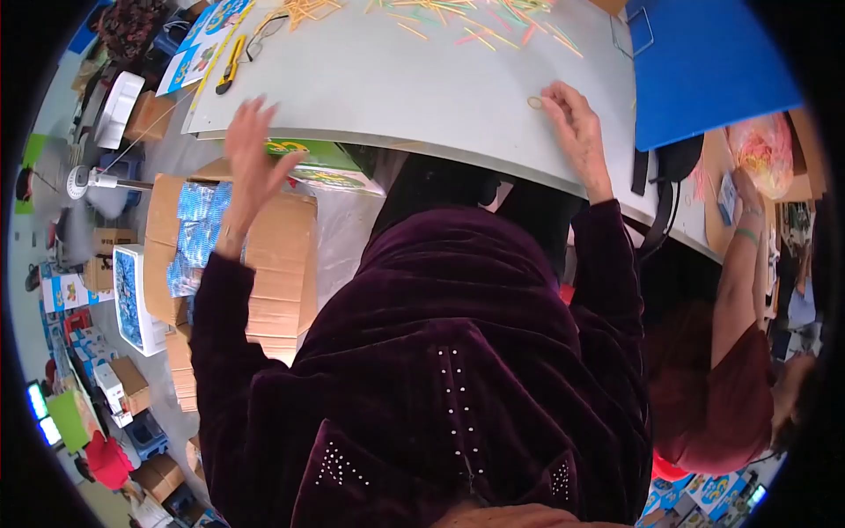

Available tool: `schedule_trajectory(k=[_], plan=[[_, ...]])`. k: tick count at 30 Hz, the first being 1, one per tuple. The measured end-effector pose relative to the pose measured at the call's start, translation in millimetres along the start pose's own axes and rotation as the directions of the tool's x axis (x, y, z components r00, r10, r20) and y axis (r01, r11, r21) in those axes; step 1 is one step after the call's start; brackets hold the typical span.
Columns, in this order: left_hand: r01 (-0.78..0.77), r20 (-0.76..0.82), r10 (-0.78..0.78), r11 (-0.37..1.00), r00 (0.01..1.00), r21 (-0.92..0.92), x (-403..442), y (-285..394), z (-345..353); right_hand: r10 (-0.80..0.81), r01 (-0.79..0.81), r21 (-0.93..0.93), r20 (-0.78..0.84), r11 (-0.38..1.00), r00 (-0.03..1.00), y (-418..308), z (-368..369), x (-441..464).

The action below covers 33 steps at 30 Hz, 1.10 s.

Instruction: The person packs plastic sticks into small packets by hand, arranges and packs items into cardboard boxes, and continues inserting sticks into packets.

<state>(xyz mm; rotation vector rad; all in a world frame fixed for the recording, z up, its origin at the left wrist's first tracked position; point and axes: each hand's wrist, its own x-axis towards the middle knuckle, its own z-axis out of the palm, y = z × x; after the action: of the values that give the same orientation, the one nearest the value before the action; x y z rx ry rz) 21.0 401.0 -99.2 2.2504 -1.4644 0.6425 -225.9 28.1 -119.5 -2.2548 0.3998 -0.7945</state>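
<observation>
My right hand (578,132) is over the table's front part, its thumb and fingers closed on a small yellowish ring that looks like a rubber band (534,102). My left hand (253,163) is off the table's front left corner, fingers spread and slightly blurred, with nothing in it. Below that hand stands an open cardboard box (286,255) with blue-and-white patterned packs (198,220) in it. Thin coloured sticks (480,19) lie scattered along the far side of the white table (396,88), with a yellowish bunch (304,11) to their left.
A yellow-and-black utility knife (231,66) and eyeglasses (264,37) lie at the table's left. A blue board (713,66) stands on the right. Beyond it, a co-worker's arm (739,273) reaches toward a bag of pinkish pieces (761,154). A fan (84,182) stands left.
</observation>
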Motion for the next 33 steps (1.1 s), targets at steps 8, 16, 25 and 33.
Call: schedule_trajectory(k=[8,16,25,33], plan=[[-0.503,0.413,0.500,0.857,0.761,-0.111,94,25,51,0.023,-0.024,-0.035,-0.034,0.999,0.999,-8,1,3],[-0.468,0.381,0.485,0.872,0.787,-0.142,92,22,52,-0.061,0.064,-0.136,0.032,0.989,0.998,-7,0,4],[-0.467,0.395,0.442,0.884,0.806,-0.036,88,24,53,-0.004,0.002,0.048,0.037,0.999,0.999,0,-1,5],[-0.437,0.306,0.394,0.895,0.867,0.085,77,18,58,0.003,-0.002,0.077,-0.010,0.997,1.000,21,3,7]])
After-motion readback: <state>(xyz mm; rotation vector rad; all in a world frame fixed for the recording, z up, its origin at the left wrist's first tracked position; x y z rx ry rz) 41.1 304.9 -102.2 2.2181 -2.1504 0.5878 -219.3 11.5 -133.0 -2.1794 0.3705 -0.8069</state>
